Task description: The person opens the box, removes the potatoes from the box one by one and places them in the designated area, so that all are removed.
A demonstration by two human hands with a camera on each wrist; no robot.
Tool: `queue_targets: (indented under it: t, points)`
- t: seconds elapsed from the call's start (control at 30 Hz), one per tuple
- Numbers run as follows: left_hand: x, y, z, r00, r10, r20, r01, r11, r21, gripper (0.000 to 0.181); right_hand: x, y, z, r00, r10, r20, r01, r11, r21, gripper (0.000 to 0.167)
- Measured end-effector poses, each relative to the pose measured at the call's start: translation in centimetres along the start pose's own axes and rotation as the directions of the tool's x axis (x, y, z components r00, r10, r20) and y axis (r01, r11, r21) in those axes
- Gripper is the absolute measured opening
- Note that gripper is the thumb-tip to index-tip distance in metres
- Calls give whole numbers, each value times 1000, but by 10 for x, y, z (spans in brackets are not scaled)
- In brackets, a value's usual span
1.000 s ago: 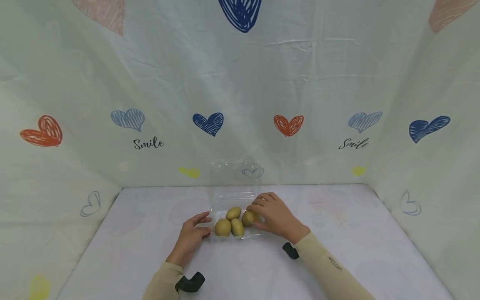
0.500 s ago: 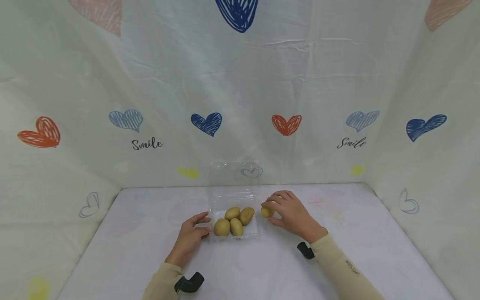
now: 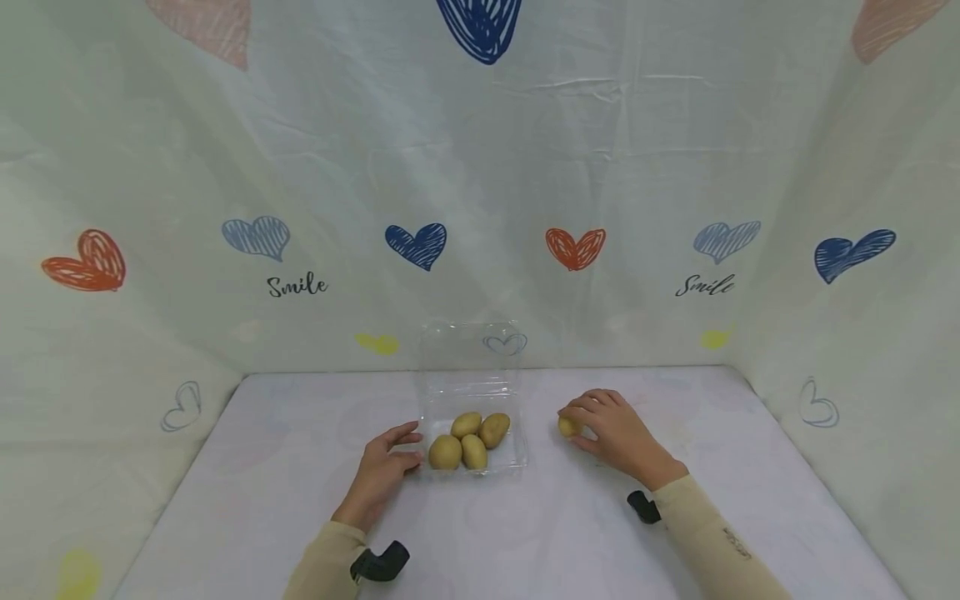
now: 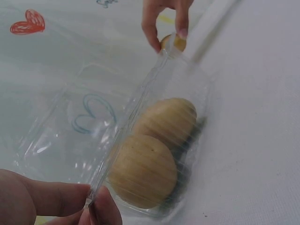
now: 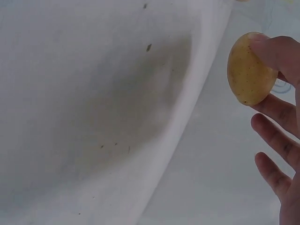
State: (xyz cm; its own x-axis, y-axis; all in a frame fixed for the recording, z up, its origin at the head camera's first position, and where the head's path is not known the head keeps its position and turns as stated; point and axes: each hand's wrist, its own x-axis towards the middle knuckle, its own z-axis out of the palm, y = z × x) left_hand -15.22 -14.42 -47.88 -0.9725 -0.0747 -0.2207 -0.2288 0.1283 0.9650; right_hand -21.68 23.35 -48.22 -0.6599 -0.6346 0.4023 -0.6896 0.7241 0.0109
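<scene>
A clear plastic clamshell box (image 3: 512,458) stands with its lid (image 3: 457,358) raised at the back. Several potatoes (image 3: 446,452) lie together inside it, mostly on its left and middle. At the box's left side is my left hand (image 3: 377,477); in the left wrist view its thumb and finger pinch the plastic rim. Out to the right of the box, my right hand (image 3: 618,437) holds a single small potato (image 5: 251,69) between thumb and forefinger. The other fingers of that hand spread apart from the potato in the right wrist view.
A white cloth covers the table (image 3: 480,542). Behind it hangs a pale curtain (image 3: 637,317) printed with hearts and the word Smile. Small dark specks (image 5: 148,47) dot the cloth in the right wrist view.
My right hand has moved right, from over the box to beside it, with a potato in its fingers. Several potatoes stay in the box. My left hand keeps its place.
</scene>
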Motion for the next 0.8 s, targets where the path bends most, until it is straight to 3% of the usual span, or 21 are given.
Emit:
queue_targets:
  t: [0.43,0.8]
  points:
    - [1,-2,0,1000,1,-9,-1,1000,-1,55,-11,17,7,993,57,102,-59,998,17,40]
    - [0,-1,2,1000,12,-10,-12,1000,-20,55,-12,17,6,991,25,134,-32,998,50,42]
